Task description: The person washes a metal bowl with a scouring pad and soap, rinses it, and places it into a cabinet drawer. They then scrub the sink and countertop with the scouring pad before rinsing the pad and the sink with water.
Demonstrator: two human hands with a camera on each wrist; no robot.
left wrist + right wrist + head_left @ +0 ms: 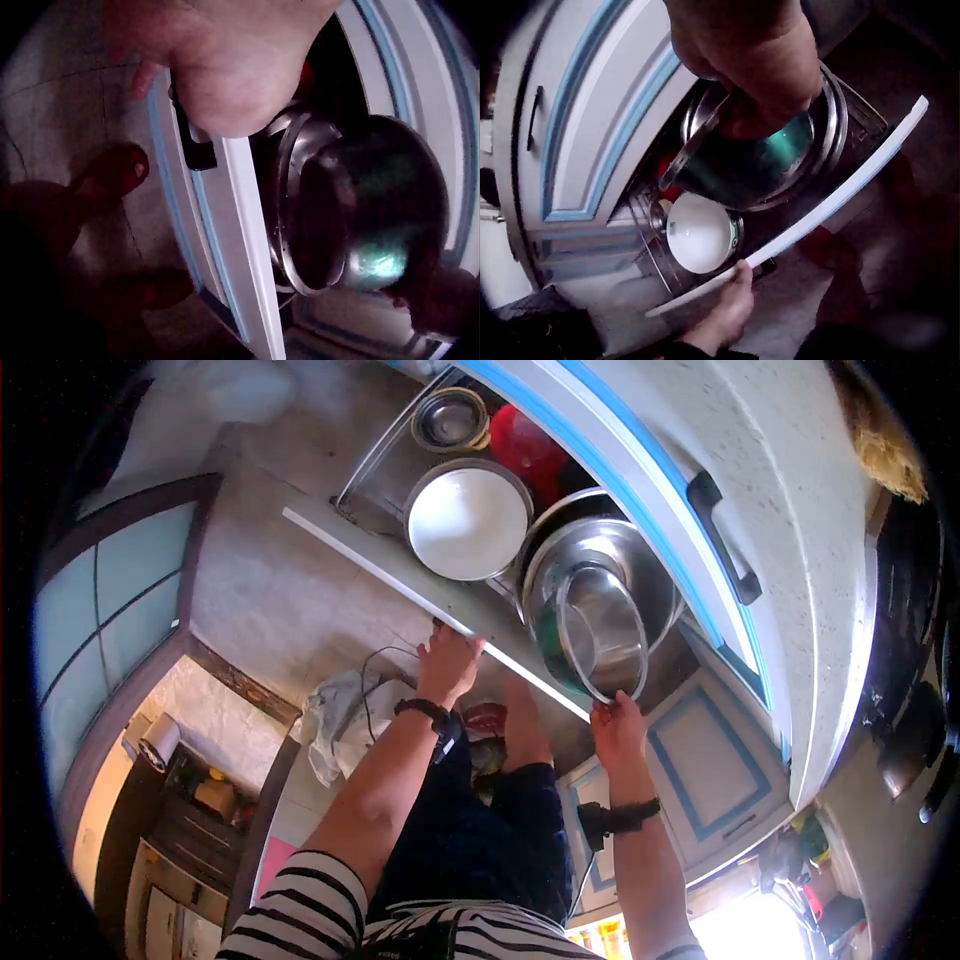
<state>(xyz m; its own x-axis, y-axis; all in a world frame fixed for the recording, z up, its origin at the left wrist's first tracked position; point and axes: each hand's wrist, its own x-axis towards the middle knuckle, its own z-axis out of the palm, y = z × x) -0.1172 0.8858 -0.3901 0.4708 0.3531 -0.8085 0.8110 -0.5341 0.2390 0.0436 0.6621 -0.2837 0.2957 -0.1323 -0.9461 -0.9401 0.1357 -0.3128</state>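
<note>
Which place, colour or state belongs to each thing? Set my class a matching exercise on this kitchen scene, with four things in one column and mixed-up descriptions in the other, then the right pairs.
Column one
1. Left hand
2. White-lined pot
3. Cupboard handle
4. Right hand

Column two
A. Black, on a white and blue front
B. Holding the rim of a tilted metal bowl
C. Gripping the front edge of the open drawer
D. Inside the drawer, uncovered

Right pairs
1-C, 2-D, 3-A, 4-B

Shiny s/s bowl (pixel 612 622), tilted steeply, over lg s/s basin (pixel 655 572) in open drawer (pixel 375 568).
</note>
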